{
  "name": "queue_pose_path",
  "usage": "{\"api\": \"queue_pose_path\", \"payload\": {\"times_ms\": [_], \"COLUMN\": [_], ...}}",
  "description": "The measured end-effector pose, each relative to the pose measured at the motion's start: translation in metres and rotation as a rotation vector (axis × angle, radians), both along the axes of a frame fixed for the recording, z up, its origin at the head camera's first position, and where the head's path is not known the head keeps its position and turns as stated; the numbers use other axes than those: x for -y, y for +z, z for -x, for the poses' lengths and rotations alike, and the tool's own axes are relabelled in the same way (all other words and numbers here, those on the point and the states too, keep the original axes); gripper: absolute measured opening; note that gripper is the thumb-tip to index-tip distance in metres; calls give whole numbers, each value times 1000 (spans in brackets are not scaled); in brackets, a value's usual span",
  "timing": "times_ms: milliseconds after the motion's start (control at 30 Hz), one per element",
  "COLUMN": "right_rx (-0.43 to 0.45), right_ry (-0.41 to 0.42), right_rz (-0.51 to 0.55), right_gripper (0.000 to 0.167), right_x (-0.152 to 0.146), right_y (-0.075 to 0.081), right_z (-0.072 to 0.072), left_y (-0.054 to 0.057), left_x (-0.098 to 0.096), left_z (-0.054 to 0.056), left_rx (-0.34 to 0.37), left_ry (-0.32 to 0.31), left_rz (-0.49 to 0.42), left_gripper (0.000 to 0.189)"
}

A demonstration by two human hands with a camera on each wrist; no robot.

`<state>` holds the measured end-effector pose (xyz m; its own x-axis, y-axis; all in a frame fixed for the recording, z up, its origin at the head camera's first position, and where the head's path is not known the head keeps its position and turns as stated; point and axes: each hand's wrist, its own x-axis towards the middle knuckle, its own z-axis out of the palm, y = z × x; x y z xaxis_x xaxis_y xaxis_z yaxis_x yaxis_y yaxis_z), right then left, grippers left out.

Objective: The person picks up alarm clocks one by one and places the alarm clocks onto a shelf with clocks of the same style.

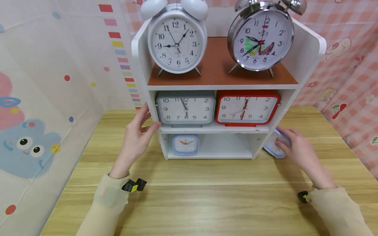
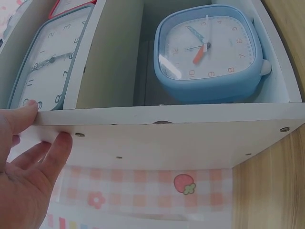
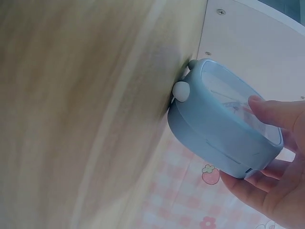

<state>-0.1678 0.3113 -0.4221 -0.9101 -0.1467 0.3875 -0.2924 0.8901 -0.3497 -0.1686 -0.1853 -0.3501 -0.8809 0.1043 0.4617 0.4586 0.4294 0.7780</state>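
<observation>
My right hand (image 1: 298, 149) holds a small light-blue alarm clock (image 3: 224, 119), thumb over its face and fingers behind it. The clock is tilted, low beside the outer right side of a white shelf (image 1: 206, 129). My left hand (image 1: 136, 137) grips the shelf's left side panel (image 2: 157, 138), thumb at the front edge and fingers against the outer face. Close to that thumb is a grey rectangular clock (image 1: 186, 108) on the middle tier, with a red rectangular clock (image 1: 247, 107) beside it. Another small light-blue alarm clock (image 1: 185, 145) sits at the left of the bottom tier.
On the brown top tier stand a white twin-bell alarm clock (image 1: 177, 42) and a silver twin-bell alarm clock (image 1: 262, 39). The shelf rests on a wood-grain table (image 1: 206, 196). Patterned cloth (image 1: 73, 59) hangs behind and at both sides.
</observation>
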Motion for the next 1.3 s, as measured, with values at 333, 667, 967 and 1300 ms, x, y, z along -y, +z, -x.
{"api": "queue_pose_path", "payload": {"times_ms": [333,667,967,1300], "right_rx": [-45,-8,-82,-123], "right_ry": [13,26,62,95], "right_rz": [-2,6,-15,-45], "right_gripper": [54,54,55,54], "right_x": [1,0,-4,-5], "right_y": [-3,2,4,10], "right_z": [2,0,-7,-22], "left_y": [0,-1,0,0], "left_x": [2,1,-1,1], "left_z": [0,1,1,0], "left_rx": [5,-5,8,-4], "left_ry": [-2,0,-16,-4], "left_rz": [-1,15,9,0], "left_gripper": [72,72,74,72]}}
